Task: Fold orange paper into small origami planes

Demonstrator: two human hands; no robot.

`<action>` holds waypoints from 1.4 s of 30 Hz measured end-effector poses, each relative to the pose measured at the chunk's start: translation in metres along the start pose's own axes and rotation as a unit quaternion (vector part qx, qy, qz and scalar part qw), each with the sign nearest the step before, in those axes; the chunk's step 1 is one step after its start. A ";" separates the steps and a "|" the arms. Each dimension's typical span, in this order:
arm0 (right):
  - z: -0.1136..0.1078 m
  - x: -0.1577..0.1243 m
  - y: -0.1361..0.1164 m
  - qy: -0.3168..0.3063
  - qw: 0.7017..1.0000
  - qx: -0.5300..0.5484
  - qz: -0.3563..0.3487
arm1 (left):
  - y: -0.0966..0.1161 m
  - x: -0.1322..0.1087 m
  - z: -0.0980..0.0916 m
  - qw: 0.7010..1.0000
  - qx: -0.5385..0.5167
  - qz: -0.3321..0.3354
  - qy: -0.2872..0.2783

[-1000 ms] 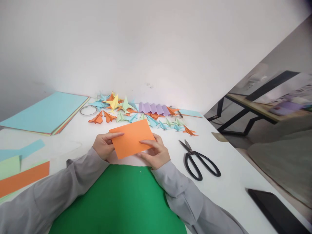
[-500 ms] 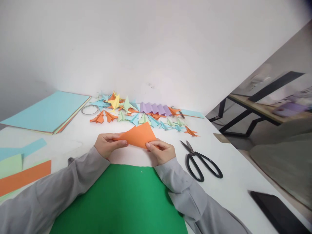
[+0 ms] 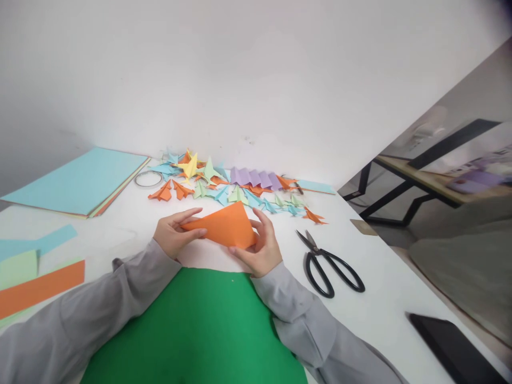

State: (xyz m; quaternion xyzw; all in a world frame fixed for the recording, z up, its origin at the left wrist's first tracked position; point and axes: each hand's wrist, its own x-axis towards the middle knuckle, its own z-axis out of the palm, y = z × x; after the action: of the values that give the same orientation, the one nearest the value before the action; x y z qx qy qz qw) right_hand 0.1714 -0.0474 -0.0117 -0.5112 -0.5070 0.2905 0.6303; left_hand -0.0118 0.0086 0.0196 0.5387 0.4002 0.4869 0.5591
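Observation:
Both my hands hold an orange sheet of paper (image 3: 228, 226) just above the white table, folded into a triangular shape with a point toward the far side. My left hand (image 3: 173, 234) pinches its left corner between thumb and fingers. My right hand (image 3: 262, 246) grips the right edge, thumb underneath and fingers curled up around the paper. A green sheet (image 3: 196, 325) lies flat on the table right in front of me, below my wrists.
Black scissors (image 3: 328, 264) lie to the right of my hands. Several folded paper figures (image 3: 224, 186) and a purple pleated strip (image 3: 254, 177) lie at the back. A coloured paper stack (image 3: 80, 181), a tape ring (image 3: 148, 179), paper strips (image 3: 36, 266) and a black slab (image 3: 452, 349) surround them.
The flat orange rectangle has been folded over into a triangle. My right hand shifted from pinching the near corner to cupping the right edge with fingers raised.

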 end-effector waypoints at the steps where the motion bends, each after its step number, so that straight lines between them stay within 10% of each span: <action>1: -0.001 0.001 0.000 0.001 1.000 -0.007 0.001 | 0.000 0.000 0.000 1.000 0.004 0.006 -0.004; 6: -0.008 0.005 -0.007 0.033 0.996 0.057 0.052 | 0.000 0.000 -0.001 0.997 -0.056 -0.042 -0.022; 16: -0.015 0.004 -0.031 -0.160 0.938 0.156 0.263 | 0.003 0.000 -0.001 0.981 -0.129 -0.117 -0.083; 22: -0.007 -0.001 -0.017 -0.155 0.969 0.053 0.184 | -0.002 0.006 -0.001 0.991 -0.104 -0.085 -0.005; 25: -0.008 0.001 -0.017 -0.038 0.995 -0.090 0.004 | -0.001 0.004 0.002 0.999 -0.018 -0.043 0.008; 28: -0.010 0.002 -0.024 0.055 0.958 -0.232 -0.158 | 0.003 0.001 0.005 0.998 0.040 -0.042 0.003; 36: 0.002 0.007 -0.012 -0.135 0.957 -0.256 -0.011 | -0.008 0.000 0.005 0.983 0.172 0.056 -0.026; 42: -0.003 0.008 -0.011 -0.134 0.927 -0.347 -0.046 | -0.013 -0.010 0.002 0.863 0.435 0.258 -0.005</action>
State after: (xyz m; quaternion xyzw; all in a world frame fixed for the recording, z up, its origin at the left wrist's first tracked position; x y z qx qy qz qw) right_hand 0.1751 -0.0444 0.0011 -0.6308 -0.6784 0.1329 0.3523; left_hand -0.0102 -0.0008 0.0062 0.8136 0.4149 0.3877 0.1248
